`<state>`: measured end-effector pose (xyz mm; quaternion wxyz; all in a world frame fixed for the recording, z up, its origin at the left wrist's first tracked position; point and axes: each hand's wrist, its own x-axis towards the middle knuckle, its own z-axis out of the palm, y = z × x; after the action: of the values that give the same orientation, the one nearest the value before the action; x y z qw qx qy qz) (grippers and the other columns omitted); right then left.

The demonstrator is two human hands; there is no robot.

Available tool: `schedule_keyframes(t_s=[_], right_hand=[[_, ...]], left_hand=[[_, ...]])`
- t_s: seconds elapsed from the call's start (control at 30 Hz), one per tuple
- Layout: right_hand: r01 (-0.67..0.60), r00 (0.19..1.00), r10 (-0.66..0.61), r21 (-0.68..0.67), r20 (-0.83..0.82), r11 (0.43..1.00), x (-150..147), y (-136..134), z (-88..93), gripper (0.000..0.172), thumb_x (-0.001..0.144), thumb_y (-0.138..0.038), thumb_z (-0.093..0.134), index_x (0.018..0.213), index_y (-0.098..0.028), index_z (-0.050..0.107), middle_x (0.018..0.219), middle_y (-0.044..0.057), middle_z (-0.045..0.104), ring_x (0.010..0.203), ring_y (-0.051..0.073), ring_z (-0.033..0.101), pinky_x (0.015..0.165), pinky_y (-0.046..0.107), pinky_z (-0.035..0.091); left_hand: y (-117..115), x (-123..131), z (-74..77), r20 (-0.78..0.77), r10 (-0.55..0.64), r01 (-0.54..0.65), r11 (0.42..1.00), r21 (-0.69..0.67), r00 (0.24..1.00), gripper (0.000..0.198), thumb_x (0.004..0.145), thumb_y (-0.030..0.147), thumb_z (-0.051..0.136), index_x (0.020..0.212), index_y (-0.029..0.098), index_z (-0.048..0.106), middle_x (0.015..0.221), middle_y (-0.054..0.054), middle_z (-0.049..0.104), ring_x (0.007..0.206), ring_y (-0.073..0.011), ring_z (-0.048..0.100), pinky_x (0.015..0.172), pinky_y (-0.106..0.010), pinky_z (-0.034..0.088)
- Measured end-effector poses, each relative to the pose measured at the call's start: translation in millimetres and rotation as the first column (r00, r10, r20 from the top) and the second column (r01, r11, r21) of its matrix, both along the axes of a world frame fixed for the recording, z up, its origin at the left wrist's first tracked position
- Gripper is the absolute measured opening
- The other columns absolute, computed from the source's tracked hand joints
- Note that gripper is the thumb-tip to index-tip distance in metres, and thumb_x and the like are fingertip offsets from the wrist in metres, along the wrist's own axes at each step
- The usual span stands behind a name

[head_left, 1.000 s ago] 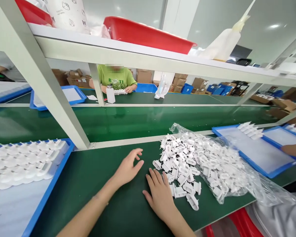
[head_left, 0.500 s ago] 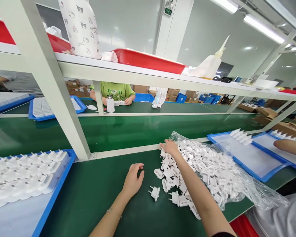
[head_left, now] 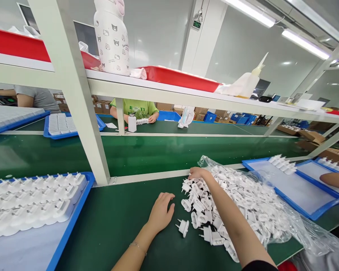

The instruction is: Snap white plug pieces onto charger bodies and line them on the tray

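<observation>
My left hand (head_left: 161, 211) rests palm down on the green tabletop, thumb apart from loosely bent fingers, with nothing in it. Near its thumb lies a single white plug piece (head_left: 183, 227) with two pins. My right hand (head_left: 198, 173) reaches across to the far left edge of a heap of white plug pieces (head_left: 243, 199). Its fingers bend down against the pieces there, and their tips are hidden, so any hold is unclear. Part of the heap lies on and under a clear plastic bag (head_left: 307, 229).
Rows of white parts fill a blue tray (head_left: 88, 186) at left. Another blue tray (head_left: 288, 192) stands at right, near a co-worker's hand (head_left: 336, 180). A shelf (head_left: 169, 94) on a post (head_left: 83, 113) crosses above. A person in green (head_left: 138, 109) sits opposite.
The view has shifted, moving the scene slightly right and down. My right hand's fingers, spread before, now curl down at the heap's edge. My left hand still lies on the table.
</observation>
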<state>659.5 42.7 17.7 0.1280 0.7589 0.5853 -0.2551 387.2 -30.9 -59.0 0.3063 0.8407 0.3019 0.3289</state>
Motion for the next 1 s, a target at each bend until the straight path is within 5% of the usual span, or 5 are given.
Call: schedule_keyframes(t_s=[0.27,0.47,0.7,1.0], right_hand=[[-0.082,0.996,0.081,-0.026,-0.037,0.996,-3,-10,3.9,0.019,0.086,-0.028,0.059,0.099,-0.014,0.060,0.099,0.004,0.061,0.085,0.016,0.059,0.075,0.034,0.050],[-0.082,0.990,0.091,0.082,-0.107,0.993,13,-34,17.2,0.014,0.074,-0.013,0.058,0.086,-0.016,0.064,0.093,0.006,0.065,0.079,0.018,0.059,0.061,0.024,0.041],[-0.035,0.986,0.071,0.231,-0.151,0.972,36,-83,21.2,0.028,0.074,-0.022,0.056,0.100,-0.017,0.063,0.110,0.011,0.061,0.093,0.023,0.058,0.072,0.027,0.042],[0.037,0.971,0.072,0.439,-0.228,0.898,47,-116,18.2,0.026,0.080,-0.033,0.050,0.101,-0.022,0.059,0.102,0.009,0.063,0.091,0.025,0.058,0.073,0.033,0.044]], left_hand=[[-2,0,1.7,-0.025,-0.020,0.019,1.000,-0.005,1.000,0.023,0.087,0.020,0.041,0.104,0.023,0.055,0.104,-0.007,0.058,0.099,-0.0234,0.051,0.087,-0.042,0.046],[-1,0,1.7,-0.051,-0.027,0.028,1.000,0.009,0.998,0.020,0.087,0.020,0.041,0.099,0.023,0.057,0.102,-0.006,0.059,0.099,-0.0225,0.051,0.086,-0.040,0.046],[-1,1,3.0,-0.101,-0.041,0.043,0.999,0.011,0.994,0.018,0.087,0.019,0.041,0.096,0.023,0.056,0.100,-0.006,0.059,0.098,-0.0228,0.050,0.084,-0.040,0.045],[-2,2,4.0,-0.138,-0.044,0.046,0.999,0.009,0.989,0.018,0.088,0.019,0.039,0.094,0.021,0.056,0.099,-0.006,0.058,0.095,-0.0223,0.050,0.083,-0.039,0.043]])
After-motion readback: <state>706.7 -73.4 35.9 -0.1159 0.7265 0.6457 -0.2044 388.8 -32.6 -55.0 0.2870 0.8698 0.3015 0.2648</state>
